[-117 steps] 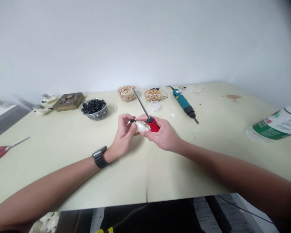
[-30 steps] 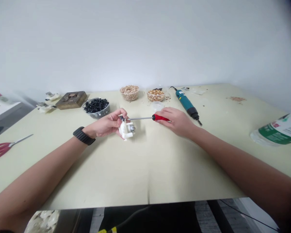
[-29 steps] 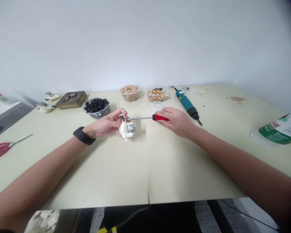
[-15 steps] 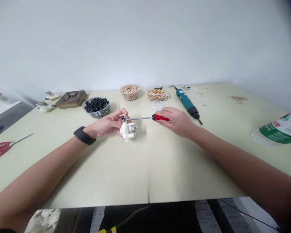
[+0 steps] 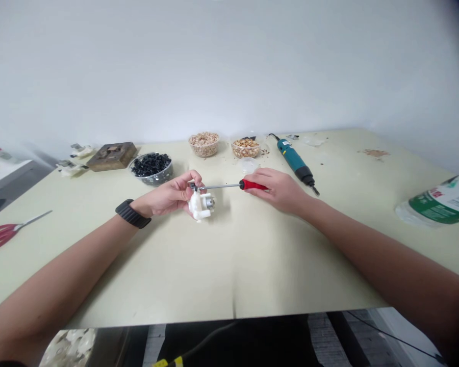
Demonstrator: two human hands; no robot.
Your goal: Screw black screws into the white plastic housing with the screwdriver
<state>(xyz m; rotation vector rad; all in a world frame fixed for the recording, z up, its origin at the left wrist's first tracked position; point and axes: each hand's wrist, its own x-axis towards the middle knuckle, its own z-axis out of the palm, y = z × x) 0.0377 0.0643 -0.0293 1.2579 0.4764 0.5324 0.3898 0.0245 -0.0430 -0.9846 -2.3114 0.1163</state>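
Observation:
My left hand (image 5: 173, 194), with a black band on the wrist, is closed on a white plastic part (image 5: 197, 206) that has a silver motor-like cylinder (image 5: 208, 203) on its right side. A small black piece (image 5: 194, 186) sits at the top of this part by my thumb and finger. My right hand (image 5: 277, 188) grips the red handle of a screwdriver (image 5: 252, 185). Its metal shaft points left, and the tip reaches the upper edge of the white part near the black piece. The exact contact of the tip is too small to make out.
Behind my hands stand a bowl of black pieces (image 5: 152, 167), a tub of beige pieces (image 5: 204, 145) and a tub of brass-coloured pieces (image 5: 246, 148). A teal electric screwdriver (image 5: 295, 163) lies right. Red-handled scissors (image 5: 7, 233), a metal block (image 5: 112, 156) and a plastic bottle (image 5: 439, 204) flank them.

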